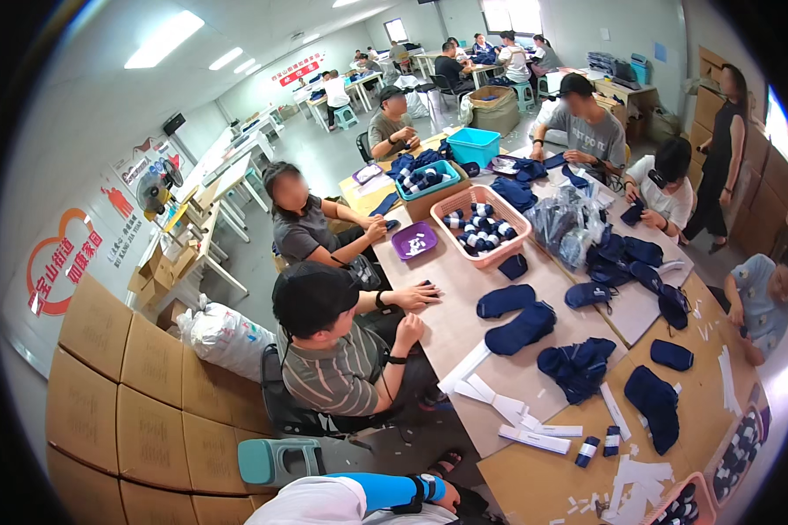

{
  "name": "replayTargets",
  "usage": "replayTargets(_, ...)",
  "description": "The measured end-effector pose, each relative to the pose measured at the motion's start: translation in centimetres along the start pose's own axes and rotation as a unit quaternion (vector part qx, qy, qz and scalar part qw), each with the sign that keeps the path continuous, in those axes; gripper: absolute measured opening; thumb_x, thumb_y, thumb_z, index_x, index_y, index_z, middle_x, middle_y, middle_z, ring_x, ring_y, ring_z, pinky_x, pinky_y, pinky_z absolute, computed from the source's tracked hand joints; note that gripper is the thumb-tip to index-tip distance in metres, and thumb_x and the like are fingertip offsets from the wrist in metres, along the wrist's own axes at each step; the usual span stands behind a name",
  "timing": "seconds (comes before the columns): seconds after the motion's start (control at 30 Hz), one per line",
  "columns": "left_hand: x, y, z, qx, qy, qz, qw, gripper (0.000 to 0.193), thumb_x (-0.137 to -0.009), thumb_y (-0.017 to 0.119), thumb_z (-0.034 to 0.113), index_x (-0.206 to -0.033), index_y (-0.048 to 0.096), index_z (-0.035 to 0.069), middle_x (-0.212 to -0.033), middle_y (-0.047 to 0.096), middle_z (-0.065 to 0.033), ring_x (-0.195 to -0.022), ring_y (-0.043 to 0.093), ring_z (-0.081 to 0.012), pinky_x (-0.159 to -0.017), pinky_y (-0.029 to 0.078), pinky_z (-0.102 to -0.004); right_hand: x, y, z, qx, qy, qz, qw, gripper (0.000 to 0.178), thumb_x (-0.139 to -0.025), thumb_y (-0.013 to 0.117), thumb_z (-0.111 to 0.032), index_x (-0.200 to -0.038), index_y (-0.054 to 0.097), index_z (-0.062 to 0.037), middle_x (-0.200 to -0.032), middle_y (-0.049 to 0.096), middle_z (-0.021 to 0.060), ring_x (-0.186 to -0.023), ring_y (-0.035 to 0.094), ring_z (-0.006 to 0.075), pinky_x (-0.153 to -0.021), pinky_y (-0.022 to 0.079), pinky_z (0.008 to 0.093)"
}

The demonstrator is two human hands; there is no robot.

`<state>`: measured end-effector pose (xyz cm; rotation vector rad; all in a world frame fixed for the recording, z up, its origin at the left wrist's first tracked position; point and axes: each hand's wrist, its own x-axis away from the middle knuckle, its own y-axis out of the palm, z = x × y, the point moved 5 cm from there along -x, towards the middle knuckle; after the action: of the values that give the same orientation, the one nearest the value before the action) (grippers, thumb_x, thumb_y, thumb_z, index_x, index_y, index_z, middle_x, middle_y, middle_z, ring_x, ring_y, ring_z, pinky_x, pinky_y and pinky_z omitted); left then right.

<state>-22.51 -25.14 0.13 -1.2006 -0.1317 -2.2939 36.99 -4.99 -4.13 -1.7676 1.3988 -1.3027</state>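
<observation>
My left hand (449,496) is low in the view, beside my lap and short of the table (534,477). A bright blue arm sleeve and a dark wrist strap cover the forearm behind it. Its fingers are mostly hidden, so whether it holds anything does not show. My right hand is out of view. On the nearest part of the table lie white paper strips (534,439) and two small banded navy bundles (587,451). Farther right are a navy cloth piece (652,409) and a folded navy one (671,354).
A pink basket (464,254) of banded bundles, a purple tray (414,241) and a blue bin (473,146) stand on the tables. Several people sit around them, one in a striped shirt (333,367) at my left. A teal stool (280,460) and stacked cartons (149,429) stand left.
</observation>
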Motion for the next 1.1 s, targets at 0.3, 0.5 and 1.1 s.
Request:
replayTargets(0.3,8.1,-1.5,-9.6,-0.029,-0.155,0.116,0.981,0.075,-0.098,0.049,0.065,-0.144,0.059,0.006,-0.138,0.063,-0.0262,-0.131,0.059,-0.0436,-0.107,0.049,-0.0550,6.8,1.5,1.0,-0.062,0.048,0.070,0.994,0.029,-0.098,0.059,-0.010,-0.119,0.066,0.0093,-0.114,0.071,0.0208,-0.103,0.065,0.0305,-0.095,0.052,0.0404)
replayTargets(0.5,6.9,1.2,-15.7,0.049,-0.072,0.079,0.993,0.072,-0.101,0.046,0.059,-0.131,0.066,-0.003,-0.133,0.066,-0.0285,-0.123,0.063,-0.0448,-0.106,0.048,-0.0533,7.6,3.8,-9.4,-0.058,-0.003,0.079,0.995,0.030,-0.098,0.059,-0.010,-0.120,0.066,0.0098,-0.114,0.072,0.0212,-0.104,0.065,0.0315,-0.096,0.052,0.0405)
replayTargets(1.1,8.6,-5.1,-6.9,0.078,0.010,0.355,0.931,0.033,-0.100,0.057,0.032,-0.103,0.074,0.004,-0.102,0.074,-0.0229,-0.098,0.070,-0.0444,-0.089,0.054,-0.0533,10.3,-1.0,-27.2,-0.144,-0.061,0.354,0.922,0.028,-0.104,0.060,-0.015,-0.115,0.072,0.0067,-0.105,0.076,0.0205,-0.098,0.071,0.0344,-0.091,0.056,0.0398)
